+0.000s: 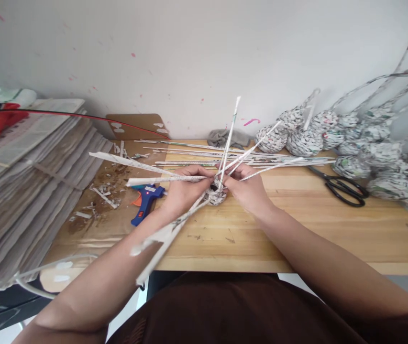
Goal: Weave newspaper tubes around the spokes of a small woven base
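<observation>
A small woven newspaper piece with a dark opening rests at the middle of the wooden table, long rolled paper strips sticking out of it in several directions. My left hand is closed on the strips at its left side. From the right, my right hand pinches the strips at its upper right edge. The fingertips of both hands nearly meet above the piece and partly hide it. Two strips with flattened ends hang over my left forearm.
A blue glue gun lies left of my left hand. Paper sticks lie behind the hands. Black scissors and several woven balls are at right. Stacked newspapers stand at left, near paper scraps.
</observation>
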{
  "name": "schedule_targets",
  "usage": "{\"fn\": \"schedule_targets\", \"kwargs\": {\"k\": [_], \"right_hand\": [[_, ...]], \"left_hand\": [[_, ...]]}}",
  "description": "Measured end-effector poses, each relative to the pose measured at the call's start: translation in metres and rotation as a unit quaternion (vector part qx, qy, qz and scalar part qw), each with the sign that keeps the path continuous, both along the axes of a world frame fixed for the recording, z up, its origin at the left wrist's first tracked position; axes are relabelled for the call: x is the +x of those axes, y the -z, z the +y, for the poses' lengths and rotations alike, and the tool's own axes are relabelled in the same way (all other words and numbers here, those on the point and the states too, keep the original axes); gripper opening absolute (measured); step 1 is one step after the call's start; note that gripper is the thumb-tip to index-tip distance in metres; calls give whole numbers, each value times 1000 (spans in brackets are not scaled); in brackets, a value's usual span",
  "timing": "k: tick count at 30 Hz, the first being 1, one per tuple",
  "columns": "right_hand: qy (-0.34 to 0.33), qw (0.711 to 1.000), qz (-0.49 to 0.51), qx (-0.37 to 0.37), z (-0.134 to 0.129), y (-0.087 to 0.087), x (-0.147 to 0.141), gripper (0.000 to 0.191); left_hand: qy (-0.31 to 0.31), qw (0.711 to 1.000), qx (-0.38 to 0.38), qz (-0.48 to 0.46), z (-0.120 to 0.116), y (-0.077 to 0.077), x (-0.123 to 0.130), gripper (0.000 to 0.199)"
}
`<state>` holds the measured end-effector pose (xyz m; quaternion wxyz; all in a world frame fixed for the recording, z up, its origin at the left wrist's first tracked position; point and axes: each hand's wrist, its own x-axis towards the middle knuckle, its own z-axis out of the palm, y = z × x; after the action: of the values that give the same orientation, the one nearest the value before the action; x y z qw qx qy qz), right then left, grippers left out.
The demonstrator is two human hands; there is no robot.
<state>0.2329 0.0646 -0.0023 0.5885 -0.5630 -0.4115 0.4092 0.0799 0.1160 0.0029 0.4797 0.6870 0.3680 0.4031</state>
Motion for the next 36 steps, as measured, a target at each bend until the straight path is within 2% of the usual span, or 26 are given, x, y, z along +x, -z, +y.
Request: {"fn": "schedule_targets", "kwargs": {"k": [4,8,12,17,24,29,32,36], "right_hand": [[14,999,49,-7,-1,-2,-4,28],[10,999,48,1,0,1,-4,22],[6,999,52,8,1,3,-5,18],[16,998,61,14,1,1,-8,17],[43,991,123,-19,2,-3,-9,24],[57,983,173,-31,3,-1,-11,27],[47,979,194,-39,3,1,-11,34],[28,984,177,3,0,2,-13,31]], "left_hand": [[-21,999,35,1,-1,5,2,7],[-19,999,35,14,0,5,1,9],[-16,1000,-9,25,1,-1,-1,13],[17,994,-97,-48,0,-2,-1,19],[-22,998,-65,-16,-1,-4,3,15],[-20,991,-124,-54,3,3,2,20],[11,980,-175,-99,5,8,3,30],[15,981,-167,-98,6,7,3,39]]}}
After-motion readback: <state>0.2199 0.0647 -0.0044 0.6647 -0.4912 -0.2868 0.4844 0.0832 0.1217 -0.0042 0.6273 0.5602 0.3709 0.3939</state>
